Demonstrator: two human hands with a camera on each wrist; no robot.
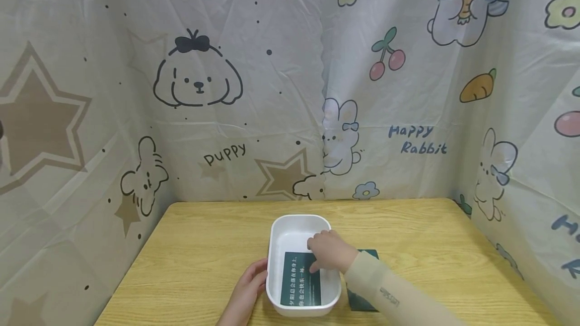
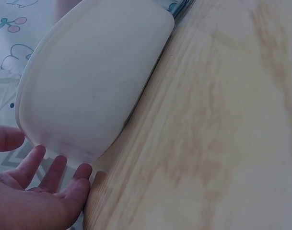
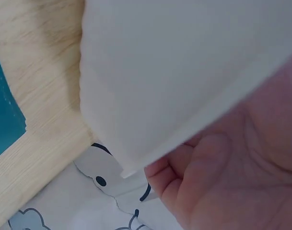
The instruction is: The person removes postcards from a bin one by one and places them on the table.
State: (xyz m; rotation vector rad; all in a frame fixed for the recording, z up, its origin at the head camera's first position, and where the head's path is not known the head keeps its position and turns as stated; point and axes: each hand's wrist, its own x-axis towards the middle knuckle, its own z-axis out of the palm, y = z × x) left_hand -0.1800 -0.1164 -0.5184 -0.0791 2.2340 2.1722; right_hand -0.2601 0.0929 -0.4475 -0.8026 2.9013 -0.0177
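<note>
A white rectangular tub (image 1: pixel 335 293) with rounded corners stands on the wooden table. Inside it is a dark green card (image 1: pixel 294 279) with white printed characters. My left hand (image 1: pixel 251 283) touches the tub's left side; in the left wrist view its spread fingertips (image 2: pixel 62 160) meet the pale outer wall. My right hand (image 1: pixel 332 251) reaches over the tub's right rim, thumb over the card and bent fingers past its far edge. The right wrist view shows curled fingers behind the rim, their tips hidden by the wall, so whether they grip the card cannot be seen.
Another dark green item (image 1: pixel 360 302) lies on the table right of the tub, partly under my right forearm. Printed curtains (image 1: pixel 281 114) enclose the wooden table (image 1: pixel 195 245) at the back and both sides.
</note>
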